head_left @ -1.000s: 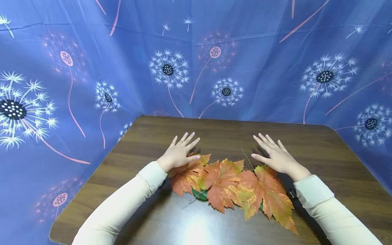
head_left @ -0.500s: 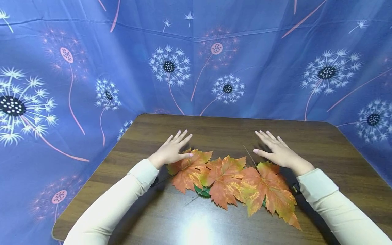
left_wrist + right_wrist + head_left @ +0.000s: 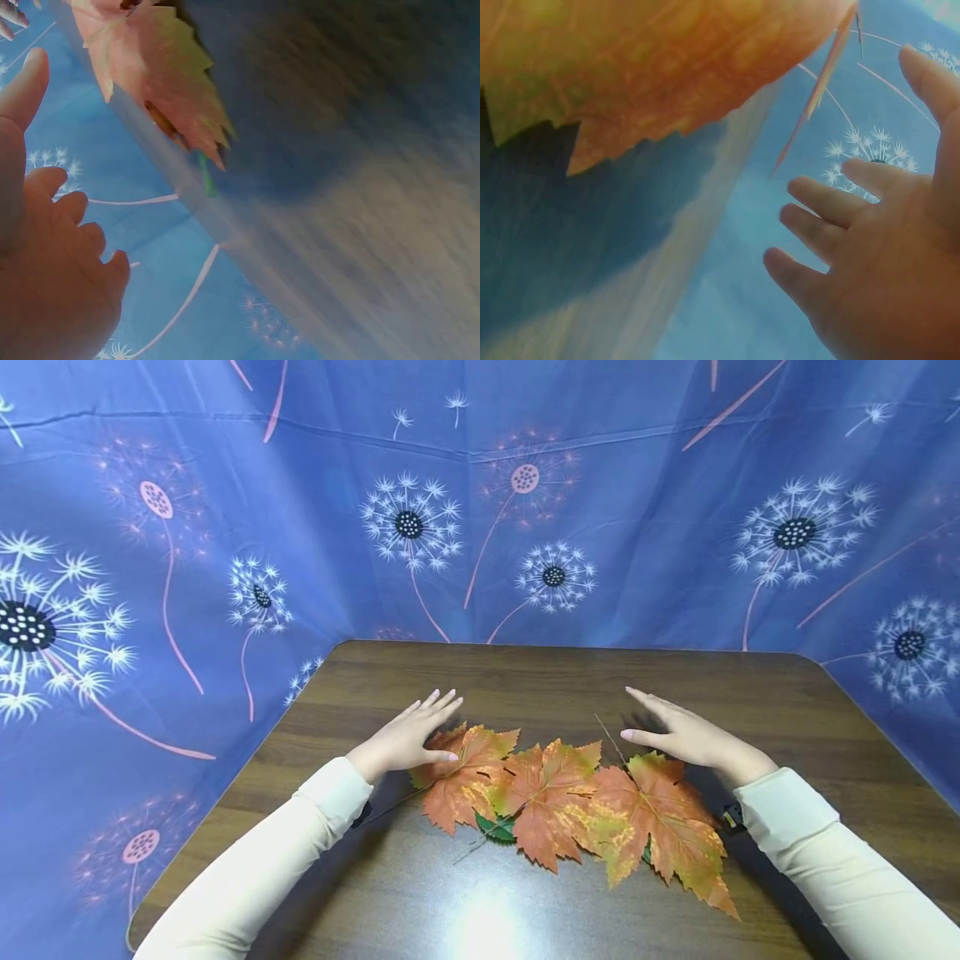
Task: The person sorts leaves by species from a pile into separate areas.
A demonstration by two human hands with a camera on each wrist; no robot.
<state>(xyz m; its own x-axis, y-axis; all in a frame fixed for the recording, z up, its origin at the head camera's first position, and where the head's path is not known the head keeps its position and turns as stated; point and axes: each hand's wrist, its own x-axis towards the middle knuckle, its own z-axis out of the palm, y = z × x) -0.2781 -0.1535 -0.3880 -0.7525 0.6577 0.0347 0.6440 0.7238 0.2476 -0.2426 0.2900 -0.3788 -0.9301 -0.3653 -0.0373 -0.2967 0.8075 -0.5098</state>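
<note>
Three orange maple-like leaves lie overlapping in a row across the table: a left leaf (image 3: 468,781), a middle leaf (image 3: 547,802) and a right leaf (image 3: 660,831). Green leaf parts (image 3: 497,829) peek out from under them. My left hand (image 3: 405,741) is beside the left leaf, its thumb overlapping that leaf in the head view. Beyond the right leaf's upper edge is my right hand (image 3: 693,737), palm turned inward. Both hands have fingers extended and hold nothing. Each wrist view shows a serrated leaf edge (image 3: 169,82) apart from the fingers.
The brown wooden table (image 3: 480,681) has rounded far corners and bears a bright glare spot near the front. A blue curtain (image 3: 645,552) with dandelion prints hangs behind and to the left. A thin stem (image 3: 611,739) sticks up from the right leaf.
My left hand has drawn left, away from the leaves. The right hand has shifted slightly right and turned more onto its edge. The leaves keep their arrangement.
</note>
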